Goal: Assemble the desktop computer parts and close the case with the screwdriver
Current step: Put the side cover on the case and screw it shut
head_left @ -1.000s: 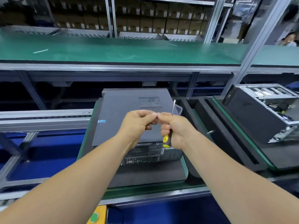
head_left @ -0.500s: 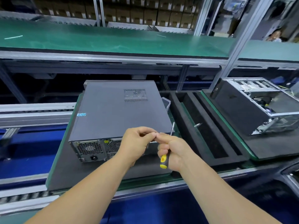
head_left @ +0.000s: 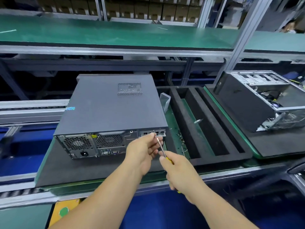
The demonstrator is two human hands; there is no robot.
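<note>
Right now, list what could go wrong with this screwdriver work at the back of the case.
The left hand pinches near the screwdriver tip; a small screw, if held there, could drop among the loose screws beside the closed case. The tip could also slip and scratch the rear panel.

Closed case left of foam tray

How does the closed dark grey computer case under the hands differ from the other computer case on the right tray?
The closed dark grey computer case has its side panel on, hiding the inside; the open case on the right shows bare metal framing and cables. The closed one lies flat on its foam mat; the open one sits tilted. The closed one's rear fans face the camera; the open one's do not. Both rest on black foam.
</note>
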